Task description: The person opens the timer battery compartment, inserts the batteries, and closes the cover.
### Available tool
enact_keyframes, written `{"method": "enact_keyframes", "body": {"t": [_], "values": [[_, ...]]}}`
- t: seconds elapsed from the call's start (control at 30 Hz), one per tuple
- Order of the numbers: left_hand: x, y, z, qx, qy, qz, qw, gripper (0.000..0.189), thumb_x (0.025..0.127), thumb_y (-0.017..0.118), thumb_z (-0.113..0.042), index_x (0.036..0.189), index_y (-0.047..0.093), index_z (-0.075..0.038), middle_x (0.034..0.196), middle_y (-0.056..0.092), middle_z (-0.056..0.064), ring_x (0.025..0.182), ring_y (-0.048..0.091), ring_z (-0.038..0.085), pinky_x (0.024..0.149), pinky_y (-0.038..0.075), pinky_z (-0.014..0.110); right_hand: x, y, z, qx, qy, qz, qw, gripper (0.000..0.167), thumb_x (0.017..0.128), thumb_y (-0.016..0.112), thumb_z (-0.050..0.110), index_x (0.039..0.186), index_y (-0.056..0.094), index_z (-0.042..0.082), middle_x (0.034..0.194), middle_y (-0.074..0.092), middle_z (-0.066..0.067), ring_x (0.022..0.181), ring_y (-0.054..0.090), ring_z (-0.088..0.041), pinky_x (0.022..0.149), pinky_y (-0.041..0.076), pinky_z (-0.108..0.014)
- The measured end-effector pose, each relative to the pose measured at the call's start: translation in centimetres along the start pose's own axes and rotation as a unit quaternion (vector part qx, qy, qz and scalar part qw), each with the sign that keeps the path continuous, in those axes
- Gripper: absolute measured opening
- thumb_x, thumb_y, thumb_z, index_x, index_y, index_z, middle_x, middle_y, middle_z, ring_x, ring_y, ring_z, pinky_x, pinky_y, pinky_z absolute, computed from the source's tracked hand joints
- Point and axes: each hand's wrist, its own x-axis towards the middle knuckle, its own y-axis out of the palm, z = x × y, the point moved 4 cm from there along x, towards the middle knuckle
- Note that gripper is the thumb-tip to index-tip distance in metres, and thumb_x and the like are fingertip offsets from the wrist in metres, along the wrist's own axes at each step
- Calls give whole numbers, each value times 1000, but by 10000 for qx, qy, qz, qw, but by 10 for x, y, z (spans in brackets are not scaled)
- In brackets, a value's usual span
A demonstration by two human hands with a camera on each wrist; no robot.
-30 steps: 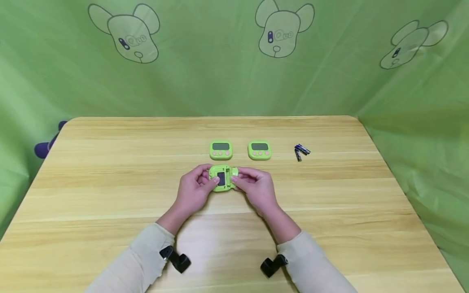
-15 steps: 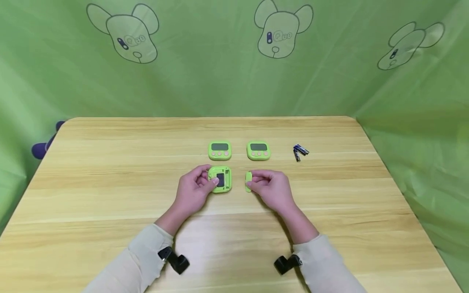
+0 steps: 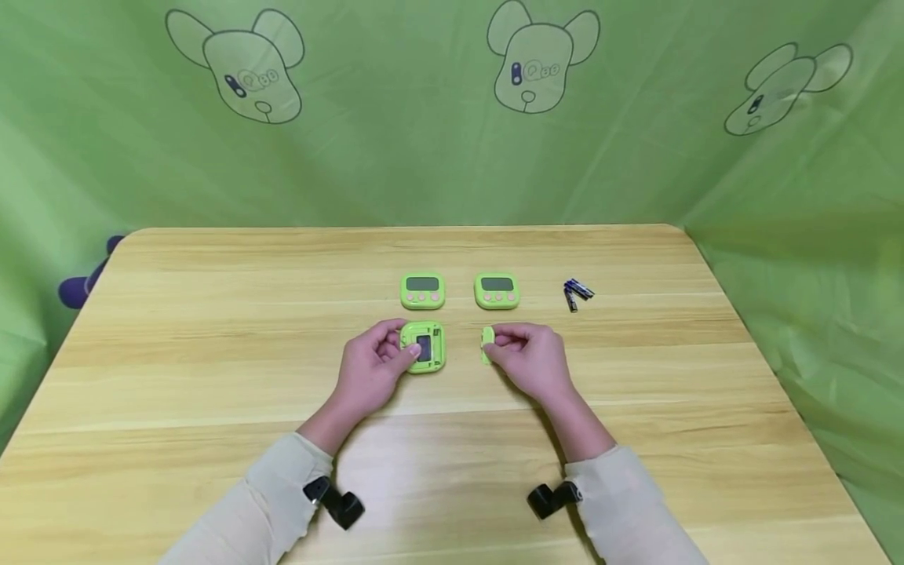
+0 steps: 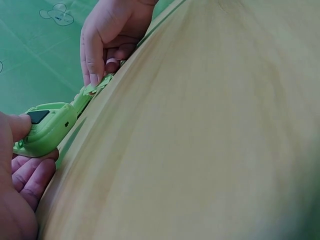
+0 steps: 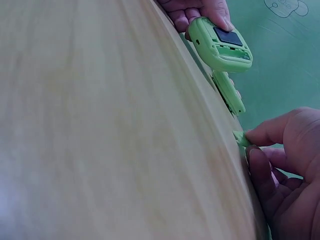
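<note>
My left hand (image 3: 370,370) grips a green digital timer (image 3: 437,357) by its left side, thumb on the back, which faces up. A dark rectangular patch (image 5: 228,36) shows on that back beside the uncovered battery compartment (image 5: 234,53). A short distance to the right, my right hand (image 3: 533,362) pinches the small green battery cover (image 3: 487,336) between thumb and fingers. The cover is apart from the timer and close over the table. In the left wrist view the timer (image 4: 47,137) is tilted, with curled fingers beneath it.
Two more green timers, a left one (image 3: 422,292) and a right one (image 3: 497,292), lie screen up behind my hands on the wooden table (image 3: 452,486). Several small dark batteries (image 3: 579,289) lie in a cluster farther right. Green printed cloth (image 3: 395,157) hangs behind the table.
My right hand has pulled the battery cover off the timer and moved right with it, baring the compartment. My left hand has stayed nearly in place with the timer.
</note>
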Motion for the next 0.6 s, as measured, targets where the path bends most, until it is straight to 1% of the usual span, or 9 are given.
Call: {"method": "enact_keyframes", "body": {"t": [0.1, 0.2, 0.4, 0.5, 0.6], "values": [[-1, -1, -4, 4, 18, 1, 10000, 33, 88, 70, 6, 118, 62, 14, 85, 60, 18, 72, 52, 21, 61, 44, 18, 1, 0, -2, -39, 3, -60, 10000, 26, 80, 82, 8, 104, 77, 0, 84, 71, -6, 71, 67, -18, 64, 54, -25], [-1, -1, -3, -34, 34, -8, 10000, 32, 88, 70, 6, 118, 63, 13, 85, 60, 18, 72, 52, 22, 61, 44, 18, 1, 0, -3, 31, 27, -95, 9999, 25, 80, 82, 10, 103, 77, 2, 84, 71, -6, 70, 66, -16, 63, 53, -24], [-1, -1, -3, -4, 48, -26, 10000, 31, 89, 70, 5, 118, 63, 13, 85, 60, 17, 72, 52, 21, 60, 43, 18, -1, -6, -9, 660, 229, -168, 9974, 25, 83, 82, 12, 105, 75, 2, 86, 70, -9, 65, 68, -20, 57, 56, -28], [-1, -1, -3, 26, 46, -20, 10000, 31, 88, 70, 5, 118, 63, 13, 85, 60, 17, 71, 52, 21, 60, 43, 17, -2, -17, -16, 776, 284, -378, 9959, 26, 83, 81, 10, 106, 73, 0, 88, 70, -12, 66, 68, -20, 57, 57, -29], [-1, -1, -3, 33, 26, 1, 10000, 31, 88, 70, 5, 118, 63, 13, 85, 60, 17, 71, 52, 20, 60, 42, 17, -3, -31, -25, 691, 371, -700, 9945, 26, 83, 82, 10, 105, 72, 0, 89, 70, -11, 67, 67, -18, 58, 57, -26]]}}
